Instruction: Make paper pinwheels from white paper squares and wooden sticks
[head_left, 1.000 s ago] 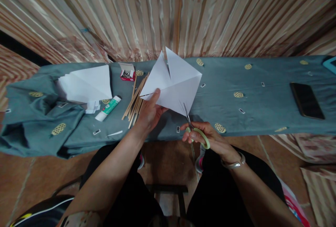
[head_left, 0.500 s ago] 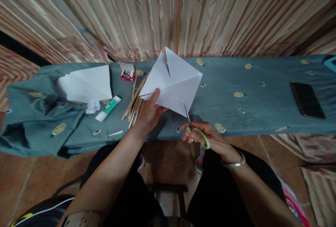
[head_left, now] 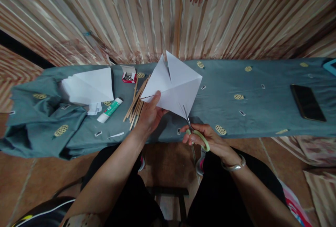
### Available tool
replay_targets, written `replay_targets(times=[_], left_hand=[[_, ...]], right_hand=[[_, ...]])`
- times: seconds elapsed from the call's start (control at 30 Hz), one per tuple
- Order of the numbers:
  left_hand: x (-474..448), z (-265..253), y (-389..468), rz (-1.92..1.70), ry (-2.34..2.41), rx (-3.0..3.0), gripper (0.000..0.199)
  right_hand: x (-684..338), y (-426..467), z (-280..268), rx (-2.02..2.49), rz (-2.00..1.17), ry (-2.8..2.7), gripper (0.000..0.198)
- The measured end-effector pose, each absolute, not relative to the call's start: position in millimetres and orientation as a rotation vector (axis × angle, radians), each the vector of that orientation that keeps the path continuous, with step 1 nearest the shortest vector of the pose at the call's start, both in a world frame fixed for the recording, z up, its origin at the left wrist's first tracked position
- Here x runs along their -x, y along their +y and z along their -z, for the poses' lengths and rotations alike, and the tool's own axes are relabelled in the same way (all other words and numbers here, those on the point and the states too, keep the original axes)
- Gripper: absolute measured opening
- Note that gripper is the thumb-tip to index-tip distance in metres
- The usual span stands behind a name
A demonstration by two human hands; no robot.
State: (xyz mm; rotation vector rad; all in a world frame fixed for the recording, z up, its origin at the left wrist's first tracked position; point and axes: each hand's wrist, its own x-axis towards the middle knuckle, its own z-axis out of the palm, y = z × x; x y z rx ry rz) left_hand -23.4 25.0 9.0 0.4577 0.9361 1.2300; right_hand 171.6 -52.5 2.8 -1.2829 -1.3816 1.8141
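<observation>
My left hand (head_left: 150, 114) holds a white folded paper square (head_left: 175, 86) by its near left edge, lifted above the table. The paper has a slit at its far corner and creases across it. In my right hand (head_left: 207, 139) are green-handled scissors (head_left: 195, 131), their blades at the paper's near corner. Both hands hover over the front edge of the table covered with a grey-blue cloth (head_left: 236, 111).
Left of the paper lie a bundle of wooden sticks (head_left: 135, 101), a glue stick (head_left: 109, 109), a small red box of pins (head_left: 128, 76) and a stack of white paper (head_left: 88, 86). A black phone (head_left: 307, 102) lies far right. A striped curtain hangs behind the table.
The hands, paper and scissors keep nearly the same pose; the whole view has shifted slightly downward in the picture.
</observation>
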Motion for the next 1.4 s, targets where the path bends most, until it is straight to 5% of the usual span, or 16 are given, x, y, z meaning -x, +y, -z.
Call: replay_targets(times=[1.4], left_hand=[[27.3,-14.4,25.4,-1.268,0.924,-0.440,0.025]], right_hand=[[-165.7,-51.8,8.7,1.314,-1.800,-1.237,0.045]])
